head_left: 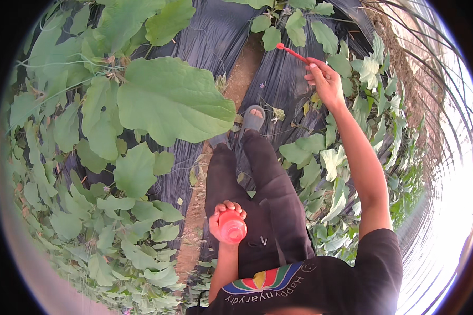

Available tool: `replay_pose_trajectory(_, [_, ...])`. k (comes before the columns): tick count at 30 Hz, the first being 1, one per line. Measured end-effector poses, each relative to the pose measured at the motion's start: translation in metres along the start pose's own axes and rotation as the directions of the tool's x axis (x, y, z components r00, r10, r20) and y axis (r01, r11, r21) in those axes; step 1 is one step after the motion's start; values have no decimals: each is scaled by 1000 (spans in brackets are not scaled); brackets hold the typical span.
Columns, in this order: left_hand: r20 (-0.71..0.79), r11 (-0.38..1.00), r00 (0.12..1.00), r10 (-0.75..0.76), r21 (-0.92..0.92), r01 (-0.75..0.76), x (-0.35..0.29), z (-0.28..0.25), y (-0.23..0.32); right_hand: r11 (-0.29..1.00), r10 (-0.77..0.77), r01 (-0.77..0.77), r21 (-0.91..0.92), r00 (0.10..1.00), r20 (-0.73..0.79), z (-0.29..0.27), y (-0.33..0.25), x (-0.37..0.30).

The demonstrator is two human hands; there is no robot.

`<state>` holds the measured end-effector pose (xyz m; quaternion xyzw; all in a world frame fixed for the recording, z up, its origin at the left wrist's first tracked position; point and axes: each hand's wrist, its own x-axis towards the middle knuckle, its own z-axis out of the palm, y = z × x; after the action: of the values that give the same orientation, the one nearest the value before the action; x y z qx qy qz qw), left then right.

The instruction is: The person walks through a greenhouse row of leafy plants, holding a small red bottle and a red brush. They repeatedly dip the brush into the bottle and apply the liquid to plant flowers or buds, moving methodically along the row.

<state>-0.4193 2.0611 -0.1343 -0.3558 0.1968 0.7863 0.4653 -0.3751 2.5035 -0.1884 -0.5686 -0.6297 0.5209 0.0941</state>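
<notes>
My left hand [216, 220] is wrapped round a small, rounded red container [232, 228] in front of my thighs. Its round top faces up, and what is inside cannot be made out. Stretched out to the far right, my right hand [325, 83] pinches a thin red stick [294, 53] with a small knobbed end. That end points left, close to the green leaves [271, 39] of a broad-leaved plant. It cannot be told whether the tip touches them. A few small purple flowers show among the plants.
Leafy plants [110, 205] crowd the left side, with one large leaf [176, 102] reaching toward my feet. More plants [331, 163] line the right. Black plastic sheeting [215, 37] covers the ground beside a bare soil strip [244, 71]. Curved ribs [431, 58] edge the right.
</notes>
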Motion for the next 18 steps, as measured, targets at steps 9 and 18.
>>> replay_pose_trajectory(9, [-71, 982, 988, 140, -120, -148, 24, 19, -14, 608, -422, 422, -673, 889, 176, 33, -13, 100])
replay_pose_trajectory(18, [-151, 959, 976, 156, -213, -187, 48, 59, -69, 493, -183, 156, -856, 980, 73, 13, -23, 232])
